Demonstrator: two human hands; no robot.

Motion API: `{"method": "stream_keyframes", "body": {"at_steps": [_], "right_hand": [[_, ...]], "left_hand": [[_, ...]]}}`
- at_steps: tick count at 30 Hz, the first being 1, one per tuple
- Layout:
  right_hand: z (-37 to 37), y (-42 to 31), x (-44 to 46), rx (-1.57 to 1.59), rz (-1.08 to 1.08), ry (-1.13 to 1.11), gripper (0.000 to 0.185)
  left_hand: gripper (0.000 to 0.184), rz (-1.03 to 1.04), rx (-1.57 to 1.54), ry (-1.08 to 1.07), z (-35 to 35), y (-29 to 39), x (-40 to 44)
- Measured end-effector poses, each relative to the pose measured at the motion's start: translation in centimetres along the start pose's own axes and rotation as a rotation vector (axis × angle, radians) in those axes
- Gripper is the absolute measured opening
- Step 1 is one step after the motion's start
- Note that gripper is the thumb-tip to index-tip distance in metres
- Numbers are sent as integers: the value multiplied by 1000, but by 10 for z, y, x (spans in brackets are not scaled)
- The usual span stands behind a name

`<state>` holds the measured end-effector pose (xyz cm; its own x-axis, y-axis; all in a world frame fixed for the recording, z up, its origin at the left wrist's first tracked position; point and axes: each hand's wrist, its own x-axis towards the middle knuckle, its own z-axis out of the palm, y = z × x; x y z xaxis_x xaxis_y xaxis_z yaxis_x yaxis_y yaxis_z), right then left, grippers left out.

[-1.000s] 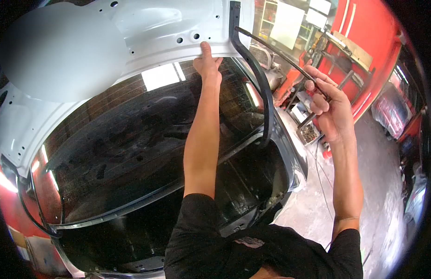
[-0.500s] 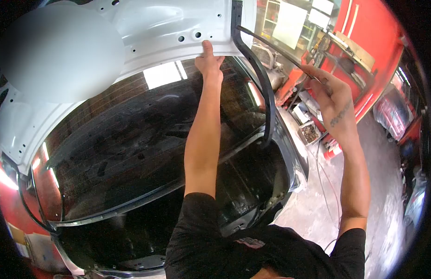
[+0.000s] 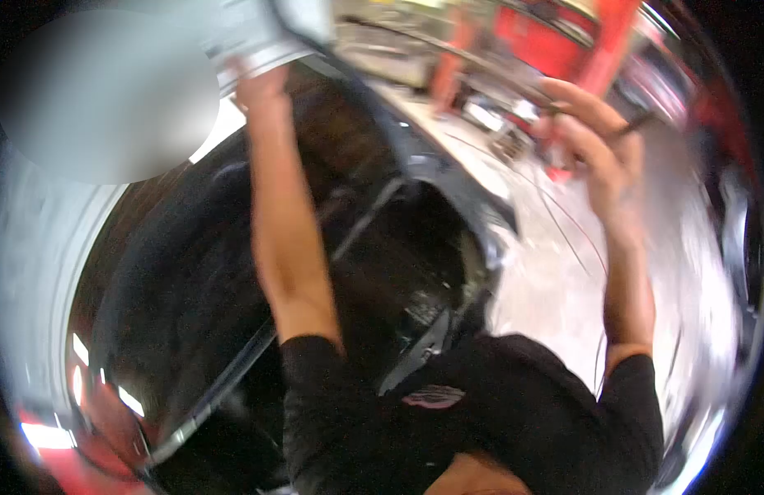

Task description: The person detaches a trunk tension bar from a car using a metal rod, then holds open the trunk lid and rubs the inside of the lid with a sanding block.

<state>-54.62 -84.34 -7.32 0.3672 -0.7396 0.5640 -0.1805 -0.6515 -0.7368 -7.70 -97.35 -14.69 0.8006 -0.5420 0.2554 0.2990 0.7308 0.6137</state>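
The raised white lid (image 3: 44, 239) of a dark car fills the upper left. At its lower edge is my left hand (image 3: 262, 89), thumb on the inner face and fingers partly hidden behind the rim. My right hand (image 3: 592, 136) is raised to the right of the car, closed round a thin dark rod (image 3: 481, 66). The rod runs up and left toward the top of a curved black hinge arm (image 3: 357, 78); motion blurs where they meet. One rod end sticks out beyond my right hand. Below the lid is the dark rear window (image 3: 192, 247).
A dark open compartment (image 3: 373, 289) lies below the window. Red equipment (image 3: 538, 37) and blurred clutter stand at the upper right. Thin cables (image 3: 559, 219) lie on the pale floor (image 3: 538, 305). A blurred round patch covers part of the lid.
The view has swung right and tilted, so the lid and car appear shifted left. My right hand has turned and its fingers have changed their hold on the rod. My left hand remains at the lid's edge.
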Motion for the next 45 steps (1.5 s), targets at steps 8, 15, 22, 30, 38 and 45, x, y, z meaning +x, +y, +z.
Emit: {"method": "stream_keyframes", "body": {"at_steps": [8, 15, 22, 30, 38, 45], "right_hand": [[-80, 65, -104, 240, 189, 204, 33], [-153, 49, -168, 361, 312, 229, 33], [-176, 31, -187, 348, 347, 82, 32], [-167, 38, -169, 362, 311, 78, 31], [-154, 38, -149, 236, 471, 89, 30], [-173, 114, -171, 306, 267, 301, 29]], "left_hand": [[103, 897, 1676, -202, -70, -36, 83], [108, 747, 1538, -43, -65, -14, 58], [88, 575, 1220, -212, -74, -19, 51], [84, 625, 1291, -176, -115, -40, 128], [71, 841, 1658, -211, -64, -43, 81], [67, 117, -63, 14, 5, -9, -18]]}}
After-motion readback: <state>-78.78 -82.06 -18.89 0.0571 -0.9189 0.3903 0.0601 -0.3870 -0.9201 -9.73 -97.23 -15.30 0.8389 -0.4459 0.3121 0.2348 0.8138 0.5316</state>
